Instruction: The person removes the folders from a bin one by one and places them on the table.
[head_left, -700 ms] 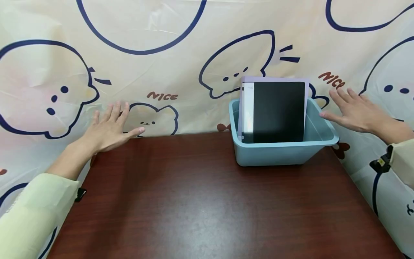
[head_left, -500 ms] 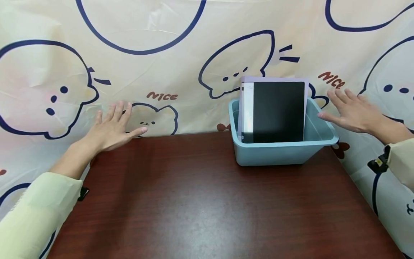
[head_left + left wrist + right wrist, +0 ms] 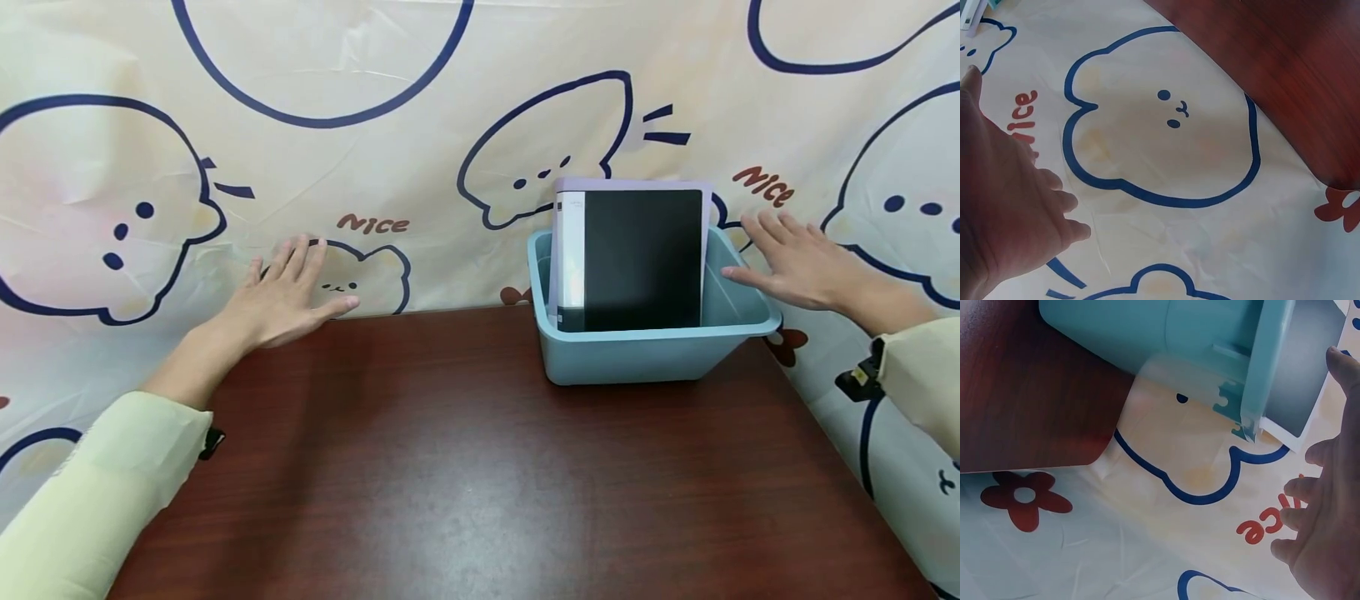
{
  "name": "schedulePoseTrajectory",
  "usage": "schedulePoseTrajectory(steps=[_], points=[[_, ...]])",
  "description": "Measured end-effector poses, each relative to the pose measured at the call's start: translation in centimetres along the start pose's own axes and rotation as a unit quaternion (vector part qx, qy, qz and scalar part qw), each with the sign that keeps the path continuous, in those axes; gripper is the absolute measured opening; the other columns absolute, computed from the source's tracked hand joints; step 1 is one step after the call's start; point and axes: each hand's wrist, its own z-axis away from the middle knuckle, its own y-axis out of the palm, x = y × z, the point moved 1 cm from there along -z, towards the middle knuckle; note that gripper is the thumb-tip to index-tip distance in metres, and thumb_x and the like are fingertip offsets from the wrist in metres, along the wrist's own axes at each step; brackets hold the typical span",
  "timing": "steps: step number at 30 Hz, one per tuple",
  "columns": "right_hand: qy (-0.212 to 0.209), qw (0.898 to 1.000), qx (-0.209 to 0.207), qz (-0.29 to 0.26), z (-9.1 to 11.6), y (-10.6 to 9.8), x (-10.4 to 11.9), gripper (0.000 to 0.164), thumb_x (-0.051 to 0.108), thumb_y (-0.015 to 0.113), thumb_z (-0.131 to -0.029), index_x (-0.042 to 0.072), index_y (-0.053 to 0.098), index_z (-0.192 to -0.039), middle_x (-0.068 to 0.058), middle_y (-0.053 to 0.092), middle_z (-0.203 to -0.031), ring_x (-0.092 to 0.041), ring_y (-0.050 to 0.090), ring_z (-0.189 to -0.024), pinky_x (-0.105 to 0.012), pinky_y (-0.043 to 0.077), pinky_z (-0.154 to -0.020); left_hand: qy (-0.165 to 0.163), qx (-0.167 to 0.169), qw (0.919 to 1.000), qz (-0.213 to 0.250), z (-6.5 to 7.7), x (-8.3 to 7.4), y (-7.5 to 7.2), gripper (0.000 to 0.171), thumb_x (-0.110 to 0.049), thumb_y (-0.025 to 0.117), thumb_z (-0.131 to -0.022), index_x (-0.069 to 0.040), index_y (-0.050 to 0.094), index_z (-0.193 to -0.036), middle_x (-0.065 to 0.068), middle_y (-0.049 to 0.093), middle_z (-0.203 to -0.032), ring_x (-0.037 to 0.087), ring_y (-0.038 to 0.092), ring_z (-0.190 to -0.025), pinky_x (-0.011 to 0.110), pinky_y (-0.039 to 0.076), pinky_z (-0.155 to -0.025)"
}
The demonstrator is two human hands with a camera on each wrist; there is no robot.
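A light blue plastic bin (image 3: 622, 358) stands at the back right of the table. Leaning upright in it are a black binder (image 3: 643, 260) with a white spine and, behind that, a pale purple one (image 3: 633, 183) showing at the top and side edges. My right hand (image 3: 806, 262) hovers with spread fingers beside the bin's right end, its thumb near the rim; it holds nothing. Over the table's back left edge my left hand (image 3: 281, 300) is stretched out flat, fingers apart and holding nothing. In the right wrist view the bin (image 3: 1147, 331) lies beyond the right hand (image 3: 1329, 506).
The dark brown wooden table (image 3: 450, 467) fills the foreground. Behind it and at its sides hangs a cream cloth (image 3: 360, 167) printed with cartoon animals and the word "Nice". A small black device (image 3: 861, 379) sits at the right sleeve.
My left hand has moved a little to the right, over the table's back edge. The right hand has drifted left, closer to the bin. Bin and binders stay in place.
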Motion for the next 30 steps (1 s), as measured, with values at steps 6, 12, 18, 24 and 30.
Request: schedulePoseTrajectory(steps=[6, 12, 18, 24, 30], points=[[-0.002, 1.0, 0.004, 0.003, -0.5, 0.4, 0.4, 0.1, 0.066, 0.041, -0.104, 0.0, 0.0, -0.168, -0.033, -0.001, -0.172, -0.058, -0.005, -0.156, -0.078, 0.0, -0.121, 0.011, -0.003, 0.9999, 0.001, -0.6, -0.6, 0.3, 0.111, -0.082, 0.032, -0.099, -0.007, -0.012, -0.168, 0.022, -0.02, -0.173, 0.047, -0.014, -0.16, 0.075, -0.009, -0.122], [-0.008, 1.0, 0.004, 0.0, -0.7, 1.0, 0.6, 0.099, 0.065, 0.042, -0.105, 0.0, 0.004, -0.168, -0.033, 0.001, -0.172, -0.058, -0.001, -0.157, -0.076, 0.001, -0.122, 0.018, 0.0, 0.9998, 0.012, -1.1, -1.5, 0.5, 0.111, -0.082, 0.033, -0.099, -0.008, -0.011, -0.168, 0.021, -0.018, -0.174, 0.045, -0.012, -0.161, 0.074, -0.008, -0.123], [-0.017, 1.0, 0.002, 0.003, -0.9, 1.6, 0.8, 0.098, 0.062, 0.045, -0.105, -0.003, 0.006, -0.167, -0.033, 0.005, -0.172, -0.055, 0.003, -0.158, -0.073, 0.006, -0.125, 0.035, -0.012, 0.9993, 0.008, -1.7, -2.3, 0.8, 0.108, -0.08, 0.034, -0.1, -0.008, -0.008, -0.169, 0.02, -0.015, -0.175, 0.045, -0.009, -0.162, 0.072, -0.006, -0.124], [-0.021, 1.0, 0.003, -0.004, -1.0, 2.3, 1.1, 0.1, 0.061, 0.047, -0.104, -0.003, 0.004, -0.167, -0.032, 0.004, -0.173, -0.052, 0.004, -0.159, -0.072, 0.01, -0.125, 0.054, -0.02, 0.9983, 0.012, -2.4, -3.1, 1.2, 0.106, -0.079, 0.033, -0.101, -0.009, -0.009, -0.169, 0.017, -0.016, -0.176, 0.04, -0.011, -0.163, 0.069, -0.005, -0.126], [-0.024, 1.0, 0.008, -0.014, -1.3, 2.8, 1.1, 0.1, 0.062, 0.047, -0.104, -0.002, 0.002, -0.167, -0.029, 0.002, -0.174, -0.051, 0.003, -0.16, -0.073, 0.012, -0.124, 0.06, -0.02, 0.9978, 0.021, -3.1, -3.9, 1.5, 0.107, -0.081, 0.032, -0.1, -0.011, -0.009, -0.17, 0.015, -0.014, -0.176, 0.036, -0.012, -0.163, 0.069, -0.003, -0.127]])
